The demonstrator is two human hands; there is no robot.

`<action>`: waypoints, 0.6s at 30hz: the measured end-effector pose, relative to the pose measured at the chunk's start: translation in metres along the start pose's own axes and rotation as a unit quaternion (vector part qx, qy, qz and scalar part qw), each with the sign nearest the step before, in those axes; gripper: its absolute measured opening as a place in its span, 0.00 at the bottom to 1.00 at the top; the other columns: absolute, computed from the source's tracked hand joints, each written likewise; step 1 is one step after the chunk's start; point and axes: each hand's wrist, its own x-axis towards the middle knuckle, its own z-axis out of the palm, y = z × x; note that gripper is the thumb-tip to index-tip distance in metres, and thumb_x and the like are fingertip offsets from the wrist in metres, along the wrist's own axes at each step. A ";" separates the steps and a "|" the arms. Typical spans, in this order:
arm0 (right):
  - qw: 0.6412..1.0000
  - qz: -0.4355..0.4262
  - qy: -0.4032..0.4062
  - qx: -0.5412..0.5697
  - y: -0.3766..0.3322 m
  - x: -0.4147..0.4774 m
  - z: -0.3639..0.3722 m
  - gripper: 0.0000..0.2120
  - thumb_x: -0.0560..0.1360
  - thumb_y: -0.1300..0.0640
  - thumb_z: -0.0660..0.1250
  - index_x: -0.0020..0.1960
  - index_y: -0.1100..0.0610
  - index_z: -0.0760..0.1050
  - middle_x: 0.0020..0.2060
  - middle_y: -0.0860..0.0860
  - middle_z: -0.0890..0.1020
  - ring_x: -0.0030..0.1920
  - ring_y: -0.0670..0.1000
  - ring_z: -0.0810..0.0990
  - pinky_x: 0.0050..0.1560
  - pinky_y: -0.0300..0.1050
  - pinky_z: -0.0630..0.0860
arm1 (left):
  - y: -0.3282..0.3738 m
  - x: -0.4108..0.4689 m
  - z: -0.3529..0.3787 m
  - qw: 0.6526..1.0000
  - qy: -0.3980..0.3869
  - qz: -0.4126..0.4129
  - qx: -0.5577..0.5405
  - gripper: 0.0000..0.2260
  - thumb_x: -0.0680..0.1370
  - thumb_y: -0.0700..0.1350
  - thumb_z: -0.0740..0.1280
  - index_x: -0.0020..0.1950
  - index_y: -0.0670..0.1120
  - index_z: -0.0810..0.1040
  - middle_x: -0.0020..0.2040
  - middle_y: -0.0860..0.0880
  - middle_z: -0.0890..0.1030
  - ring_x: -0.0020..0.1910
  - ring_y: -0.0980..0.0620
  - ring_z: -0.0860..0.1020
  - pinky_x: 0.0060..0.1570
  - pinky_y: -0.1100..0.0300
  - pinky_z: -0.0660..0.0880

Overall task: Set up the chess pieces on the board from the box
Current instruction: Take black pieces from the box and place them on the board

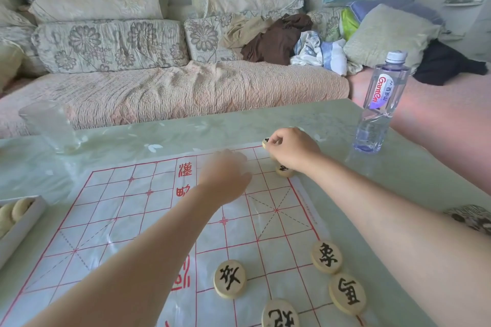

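The right hand point(292, 151) is pinching a pale round chess piece point(265, 141) between thumb and fingertips, holding it tilted at the far right corner of the board point(119, 220). The board is a thin sheet with a red grid, lying flat on the green bench point(385, 188). A second piece point(284, 170) is sitting just under that wrist, on the board's right border. The left hand point(225, 175) is hovering over the middle of the board, knuckles up and blurred (whether it is gripping anything, I cannot tell).

At the near right corner four black-lettered discs are lying face up:
- an inner piece point(229, 279) inside the grid
- an edge piece point(326, 257) on the right border
- a corner piece point(347, 293) just beside it
- a bottom piece point(280, 313) cut off by the frame

The white box point(24, 228) is sitting at the bench's left edge, holding more unplaced pieces point(16, 212). A water bottle point(380, 103) is standing upright at the far right and a clear glass point(50, 127) at the far left.
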 end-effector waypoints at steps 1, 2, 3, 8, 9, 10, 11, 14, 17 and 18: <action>1.000 -0.015 -0.010 0.003 -0.008 -0.003 0.002 0.07 0.75 0.49 0.64 0.43 0.46 0.80 0.47 0.43 0.80 0.47 0.49 0.79 0.43 0.43 0.72 | -0.003 -0.004 -0.005 1.000 0.009 -0.002 -0.006 0.19 0.77 0.56 0.62 0.67 0.54 0.72 0.63 0.51 0.73 0.64 0.49 0.67 0.62 0.51 0.69; 0.999 -0.031 -0.026 0.006 -0.018 -0.008 0.004 0.07 0.76 0.50 0.64 0.45 0.46 0.80 0.46 0.43 0.80 0.47 0.49 0.79 0.44 0.43 0.72 | -0.008 -0.008 -0.011 1.000 0.018 -0.006 -0.012 0.17 0.77 0.55 0.62 0.66 0.54 0.73 0.61 0.51 0.74 0.64 0.49 0.68 0.60 0.51 0.70; 0.998 -0.049 -0.043 0.012 -0.029 -0.013 0.006 0.06 0.76 0.51 0.64 0.47 0.46 0.81 0.45 0.42 0.80 0.47 0.49 0.79 0.44 0.42 0.71 | -0.013 -0.013 -0.018 0.999 0.026 -0.014 -0.018 0.17 0.77 0.55 0.62 0.65 0.54 0.74 0.60 0.51 0.74 0.63 0.49 0.68 0.59 0.52 0.71; 0.984 -0.126 -0.106 0.068 -0.100 -0.043 0.024 0.04 0.76 0.53 0.68 0.48 0.48 0.80 0.41 0.42 0.78 0.44 0.47 0.77 0.38 0.38 0.68 | -0.062 -0.052 -0.056 0.996 0.054 -0.069 -0.034 0.13 0.77 0.51 0.63 0.60 0.54 0.76 0.53 0.52 0.76 0.59 0.49 0.72 0.51 0.55 0.71; 0.980 -0.138 -0.119 0.078 -0.115 -0.049 0.030 0.04 0.76 0.54 0.68 0.49 0.49 0.81 0.41 0.43 0.78 0.43 0.47 0.77 0.38 0.37 0.68 | -0.075 -0.062 -0.064 0.994 0.059 -0.080 -0.040 0.12 0.76 0.51 0.63 0.59 0.54 0.77 0.52 0.52 0.75 0.58 0.49 0.73 0.51 0.54 0.72; 0.976 -0.151 -0.131 0.083 -0.130 -0.056 0.036 0.04 0.76 0.54 0.69 0.50 0.50 0.81 0.40 0.43 0.78 0.43 0.47 0.77 0.38 0.36 0.68 | -0.089 -0.072 -0.073 0.993 0.064 -0.090 -0.046 0.12 0.76 0.50 0.64 0.59 0.54 0.77 0.51 0.52 0.75 0.57 0.49 0.73 0.51 0.54 0.73; 0.973 -0.161 -0.140 0.084 -0.144 -0.063 0.043 0.05 0.76 0.55 0.69 0.50 0.50 0.81 0.40 0.43 0.79 0.43 0.48 0.78 0.39 0.36 0.70 | -0.102 -0.083 -0.081 0.991 0.067 -0.101 -0.050 0.12 0.76 0.50 0.64 0.59 0.54 0.77 0.51 0.52 0.75 0.56 0.49 0.74 0.51 0.55 0.73; 0.966 -0.181 -0.167 0.083 -0.187 -0.079 0.060 0.05 0.75 0.55 0.69 0.50 0.50 0.80 0.41 0.46 0.80 0.41 0.51 0.81 0.40 0.42 0.77 | -0.141 -0.117 -0.105 0.986 0.077 -0.139 -0.050 0.11 0.76 0.49 0.64 0.59 0.53 0.78 0.52 0.52 0.76 0.55 0.50 0.74 0.50 0.57 0.71; 0.958 -0.214 -0.181 0.063 -0.227 -0.090 0.077 0.07 0.75 0.55 0.69 0.53 0.52 0.81 0.42 0.45 0.79 0.44 0.48 0.78 0.43 0.39 0.71 | -0.177 -0.152 -0.127 0.975 0.102 -0.187 -0.055 0.11 0.76 0.49 0.64 0.59 0.54 0.77 0.53 0.52 0.76 0.54 0.50 0.75 0.51 0.57 0.73; 0.954 -0.228 -0.188 0.057 -0.244 -0.095 0.084 0.07 0.75 0.56 0.70 0.53 0.52 0.81 0.42 0.44 0.78 0.45 0.48 0.77 0.45 0.39 0.70 | -0.191 -0.167 -0.134 0.971 0.115 -0.204 -0.057 0.12 0.76 0.49 0.64 0.59 0.54 0.77 0.53 0.53 0.76 0.53 0.51 0.75 0.51 0.56 0.73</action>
